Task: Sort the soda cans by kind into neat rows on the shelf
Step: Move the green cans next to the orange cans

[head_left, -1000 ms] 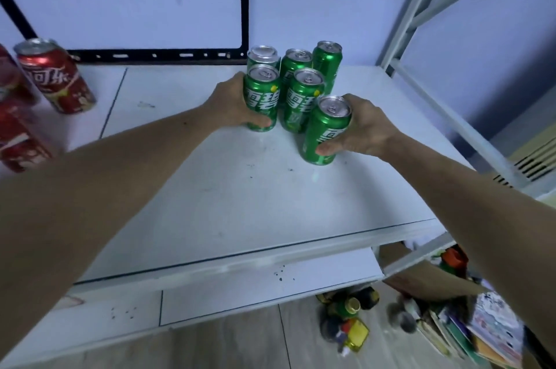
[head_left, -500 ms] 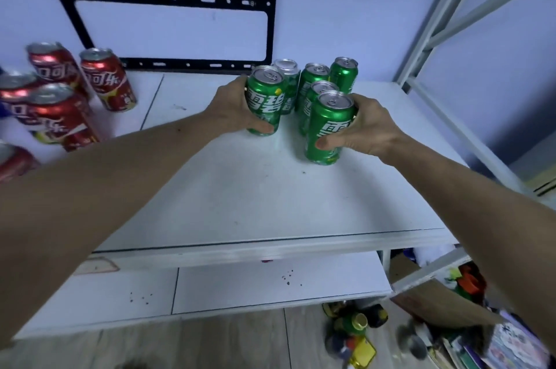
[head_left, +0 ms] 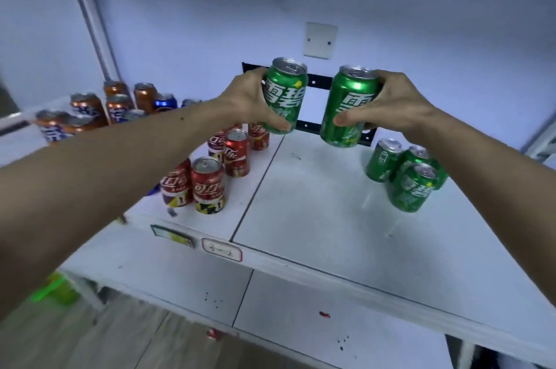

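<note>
My left hand [head_left: 249, 99] grips a green soda can [head_left: 285, 95] and my right hand [head_left: 391, 105] grips a second green can [head_left: 349, 107]. Both cans are lifted above the white shelf [head_left: 316, 218], side by side and slightly tilted. A cluster of green cans [head_left: 406, 176] stands on the shelf at the right. Several red cans [head_left: 210, 176] stand left of the shelf's seam. Orange cans [head_left: 90, 110] and a blue can [head_left: 165, 101] stand further left at the back.
A black metal bracket [head_left: 313, 80] runs along the wall behind the held cans, under a white wall plate [head_left: 320, 40]. A label tag [head_left: 222, 250] sits on the shelf's front edge. A lower shelf board [head_left: 301, 308] lies beneath.
Both hands have lifted their green cans off the shelf and carried them left, away from the green cluster. The view has swung left, bringing the red, orange and blue cans into sight.
</note>
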The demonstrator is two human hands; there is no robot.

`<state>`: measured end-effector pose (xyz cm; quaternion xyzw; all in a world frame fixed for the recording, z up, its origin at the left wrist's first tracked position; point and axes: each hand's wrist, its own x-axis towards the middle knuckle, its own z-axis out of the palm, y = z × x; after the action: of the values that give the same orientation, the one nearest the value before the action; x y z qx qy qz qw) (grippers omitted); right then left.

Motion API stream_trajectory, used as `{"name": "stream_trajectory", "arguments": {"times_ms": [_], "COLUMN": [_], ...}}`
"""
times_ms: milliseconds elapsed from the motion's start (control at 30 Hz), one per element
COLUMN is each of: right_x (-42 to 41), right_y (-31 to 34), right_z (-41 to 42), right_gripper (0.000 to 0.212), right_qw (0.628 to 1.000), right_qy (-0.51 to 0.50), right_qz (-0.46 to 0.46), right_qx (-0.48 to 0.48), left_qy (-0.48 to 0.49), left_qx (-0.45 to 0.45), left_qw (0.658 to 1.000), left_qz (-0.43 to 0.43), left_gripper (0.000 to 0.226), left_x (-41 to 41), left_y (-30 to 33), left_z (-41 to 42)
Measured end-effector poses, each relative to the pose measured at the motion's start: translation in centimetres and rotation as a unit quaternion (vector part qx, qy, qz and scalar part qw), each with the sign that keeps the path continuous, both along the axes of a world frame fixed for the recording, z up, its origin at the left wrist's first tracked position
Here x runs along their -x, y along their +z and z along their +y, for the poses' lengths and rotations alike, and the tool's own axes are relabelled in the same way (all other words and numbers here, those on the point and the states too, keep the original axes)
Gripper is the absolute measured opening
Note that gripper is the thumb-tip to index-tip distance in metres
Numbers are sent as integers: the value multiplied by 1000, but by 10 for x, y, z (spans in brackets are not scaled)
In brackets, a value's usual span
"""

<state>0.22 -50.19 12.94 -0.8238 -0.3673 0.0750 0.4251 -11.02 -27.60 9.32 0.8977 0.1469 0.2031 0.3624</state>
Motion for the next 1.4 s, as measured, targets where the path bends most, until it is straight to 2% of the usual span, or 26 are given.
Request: {"name": "stream_trajectory", "arguments": {"times_ms": [333, 700, 1067, 1267, 1400], "right_x": [81, 180, 228, 252, 270], "right_y": [45, 27, -12, -50, -79], "right_z": [161, 369, 568, 631, 648], "right_gripper": [66, 64, 75, 70, 71], "right_qw": [994, 992, 990, 993, 996], "right_qy": [111, 128, 139, 105, 52], "right_qz": [-23, -4, -12, -17, -13], "right_qx": [-8, -15, 20, 49, 78], "left_qy": [110, 163, 197, 166, 111], "left_qx": [1, -31, -41, -7, 28], "left_qw": [994, 986, 977, 982, 989], "left_qz": [-12, 30, 72, 93, 94], "left_gripper": [85, 86, 89, 88, 88], "left_x": [131, 260, 298, 300, 298], "left_y": [47, 44, -18, -63, -91], "left_z": [132, 332, 509, 568, 583]}}
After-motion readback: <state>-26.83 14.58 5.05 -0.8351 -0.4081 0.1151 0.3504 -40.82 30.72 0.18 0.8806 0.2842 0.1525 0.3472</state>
